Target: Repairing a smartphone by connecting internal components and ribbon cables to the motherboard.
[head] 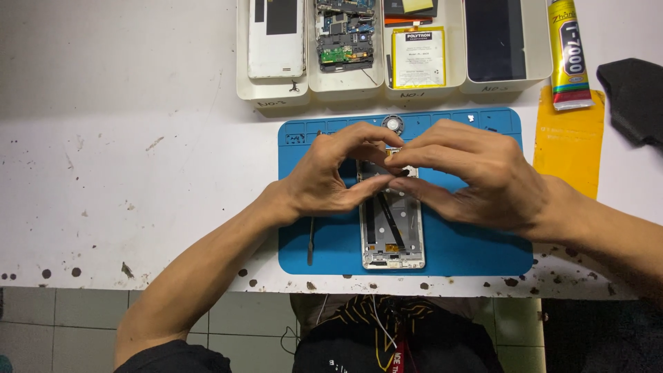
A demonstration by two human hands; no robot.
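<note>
An opened phone frame [392, 235] lies lengthwise on a blue work mat [476, 242], its inside up, with dark ribbon cables running down it. Over the frame's upper end my left hand [328, 176] and my right hand [469, 173] meet, fingertips pinched together on a small part [407, 170] that the fingers mostly hide. Just beyond the fingers a small round grey component [393, 124] rests at the mat's far edge.
A thin metal pry tool [311, 242] lies on the mat's left side. Behind the mat stand white trays [273, 90] holding a white back cover [276, 38], a circuit board [345, 34], a battery [418, 59] and a dark screen [495, 38]. A glue tube [570, 55] and a yellow sheet [570, 141] lie right.
</note>
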